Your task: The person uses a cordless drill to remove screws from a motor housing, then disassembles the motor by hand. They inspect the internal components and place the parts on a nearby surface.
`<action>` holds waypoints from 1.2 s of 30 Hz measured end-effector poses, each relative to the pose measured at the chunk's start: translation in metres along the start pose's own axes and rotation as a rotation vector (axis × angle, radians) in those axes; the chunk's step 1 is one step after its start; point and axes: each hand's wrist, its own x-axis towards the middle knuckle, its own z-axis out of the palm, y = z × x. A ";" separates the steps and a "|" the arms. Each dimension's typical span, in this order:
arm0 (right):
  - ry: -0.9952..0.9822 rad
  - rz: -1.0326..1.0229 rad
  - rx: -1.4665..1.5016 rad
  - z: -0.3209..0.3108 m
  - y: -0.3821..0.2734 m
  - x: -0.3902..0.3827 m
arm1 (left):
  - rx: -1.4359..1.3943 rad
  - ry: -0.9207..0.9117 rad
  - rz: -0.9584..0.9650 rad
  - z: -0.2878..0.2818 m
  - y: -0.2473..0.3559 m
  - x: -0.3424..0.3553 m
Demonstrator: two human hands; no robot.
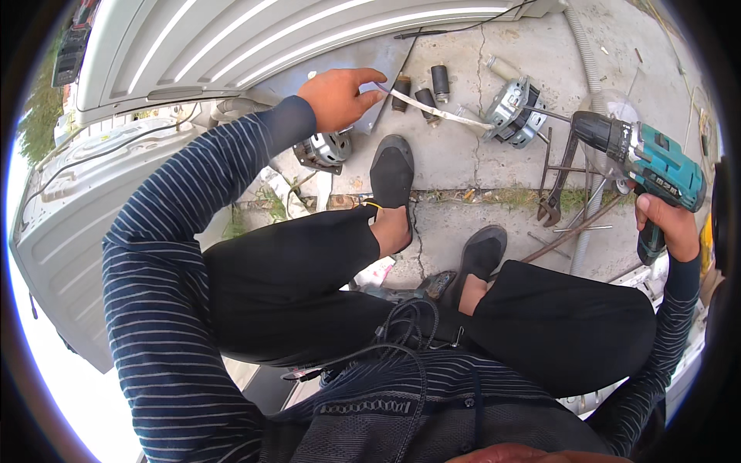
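My right hand (670,224) grips a teal and black cordless drill (664,166) by its handle. The drill's long thin bit points left and reaches a silver electric motor (515,114) on the concrete. From that motor a pale sleeved cable (436,112) runs left to my left hand (340,99). Its end lies between my thumb and forefinger, which close on it. Below my left wrist rests a second silver motor (324,150). Black cylinders (440,82), which look like capacitors, stand or lie between the cable and the far side, with a whitish one (503,68) beside them.
A ribbed white appliance casing (255,38) spans the far left, and another white appliance (93,208) stands left of me. An adjustable wrench (552,204), metal rods (571,231) and a corrugated grey hose (580,50) lie at the right. My shoes (392,174) flank a cracked concrete seam.
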 end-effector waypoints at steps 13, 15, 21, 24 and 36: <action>-0.252 0.075 0.161 0.254 -0.060 0.135 | -0.703 0.019 -0.749 0.084 -0.248 -0.021; -0.212 0.120 0.271 0.291 -0.064 0.154 | -0.758 0.117 -0.707 0.093 -0.254 -0.025; -0.152 0.336 0.416 0.373 -0.051 0.202 | -1.005 -0.032 -0.680 0.088 -0.262 -0.034; -0.170 0.289 0.423 0.381 -0.041 0.207 | -0.952 -0.054 -0.623 0.083 -0.256 -0.017; -0.125 0.316 0.403 0.361 -0.040 0.212 | -1.675 0.594 -0.639 0.191 -0.258 -0.099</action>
